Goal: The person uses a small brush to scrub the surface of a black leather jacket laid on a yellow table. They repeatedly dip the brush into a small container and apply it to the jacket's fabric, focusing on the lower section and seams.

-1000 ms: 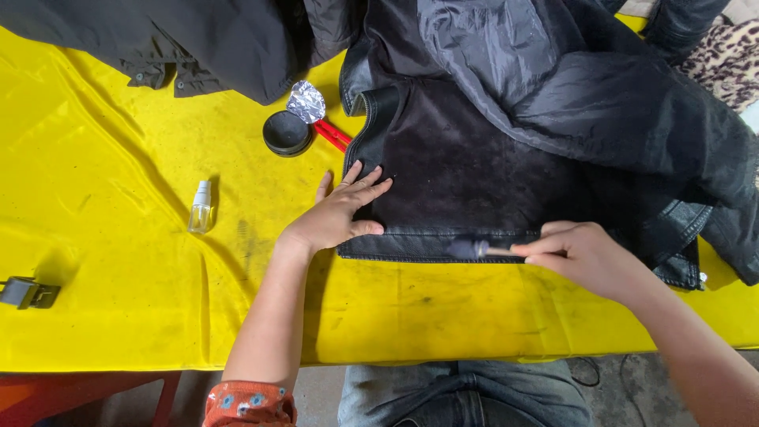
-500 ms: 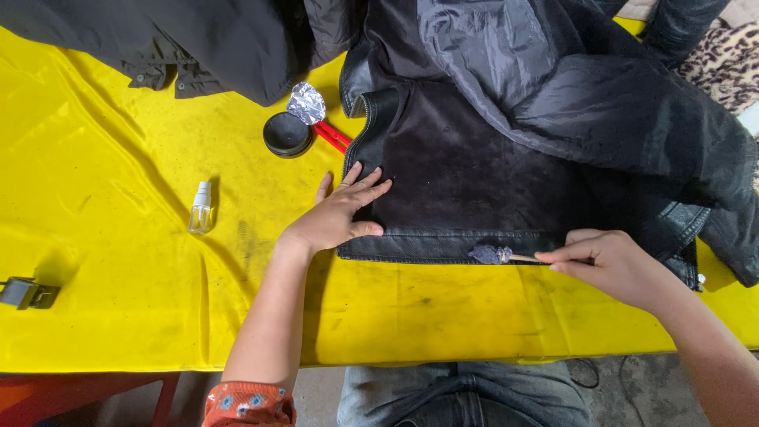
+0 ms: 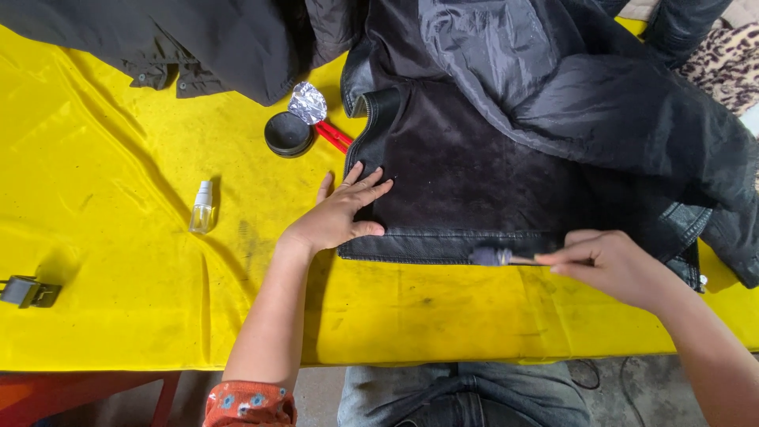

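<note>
Dabbing: the right hand (image 3: 613, 265) pinches a thin stick with a grey dauber tip (image 3: 490, 256) between thumb and fingers, the tip resting on the stitched hem of the black jacket (image 3: 474, 182).
Left hand: the left hand (image 3: 338, 217) lies flat and spread on the jacket's corner, holding nothing, just pressing the leather down.
Jacket: it is spread lining-up across the yellow worktop (image 3: 118, 261), its hem facing the person.
Doing it well: I would keep the palm firm so the hem cannot creep, work the tip along the seam in short strokes, and keep it off the yellow cloth just below.
Nearby: a round black tin (image 3: 288, 133) with a foil lid (image 3: 307, 103) and a red handle (image 3: 334, 137) sit near the collar; a small clear spray bottle (image 3: 202, 207) stands well apart to the left.
Change: against the frame half a second back, the dauber tip sits in almost the same spot on the hem; a second ago the right hand was a little farther left.
</note>
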